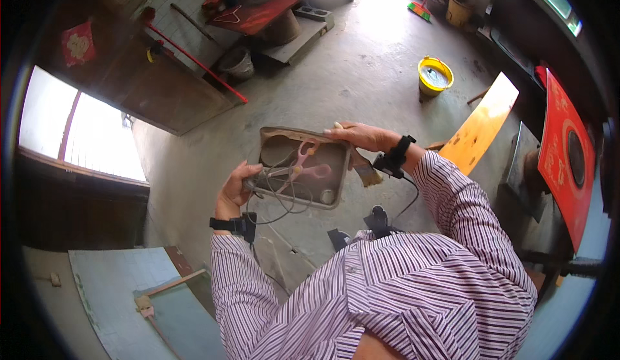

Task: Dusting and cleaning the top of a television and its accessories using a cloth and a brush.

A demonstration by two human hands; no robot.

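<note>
My left hand [236, 185] grips the left end of a shallow rectangular tray [341, 176], with coiled thin wire [276, 190] by its fingers. My right hand [363, 136] clasps the tray's upper right edge. A paintbrush [369, 173] with worn bristles hangs beside the tray below my right hand; how it is held is hidden. In the tray lie two pairs of scissors with pink handles [317, 171] and a small round object [327, 196]. The wire loops over the scissors and past the tray's lower edge. The tray is held above the concrete floor.
A yellow bucket [428, 88] of liquid stands ahead on the right, near a yellow wooden bench [477, 127]. A round-centred red table [557, 166] is at the right. A red pole [193, 62] leans at the left; another red table [252, 18] stands beyond. A broom [419, 11] stands farther off.
</note>
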